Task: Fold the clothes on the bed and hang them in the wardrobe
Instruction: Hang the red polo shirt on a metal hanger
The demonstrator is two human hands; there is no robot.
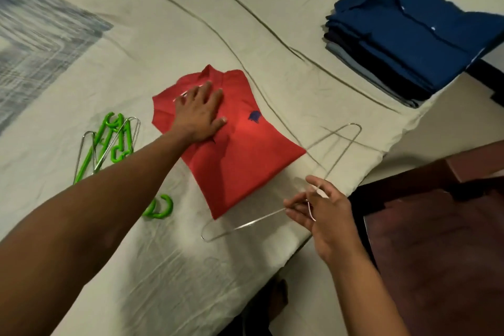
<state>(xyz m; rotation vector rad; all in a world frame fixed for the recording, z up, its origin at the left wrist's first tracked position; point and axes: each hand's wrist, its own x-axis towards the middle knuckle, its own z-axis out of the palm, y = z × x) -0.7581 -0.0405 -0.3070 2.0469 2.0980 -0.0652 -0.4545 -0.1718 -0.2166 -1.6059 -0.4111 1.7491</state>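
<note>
Far left: one grey-patterned cloth (pixel 35 43) lies on the bed sheet (pixel 136 22), blurred.

Next, a cluster of hangers (pixel 109 142) lies on the sheet: green plastic ones and metal wire ones, overlapping. The exact count cannot be told. One separate green hook (pixel 161 209) lies nearer the bed edge, just beside the left forearm.

Left hand (pixel 199 114): fingers straight and spread, palm down, pressing flat on the upper part of one red shirt (pixel 245 158). It grips nothing.

The red shirt is folded and lies at the centre of the sheet, collar pointing away from the person. It carries one dark blue emblem (pixel 255 116), just right of the left hand.

One wire hanger (pixel 338 142) lies at the right side of the red shirt, one end near the shirt's lower corner and the other farther up the sheet.

Right hand (pixel 321 207): fingers partly curled, pinching the wire hanger at its hook section near the bed edge.

Far right: one stack of folded clothes (pixel 409 35) rests at the corner of the bed, well apart from the red shirt. A blue buttoned shirt is on top; darker and grey layers show beneath.
</note>
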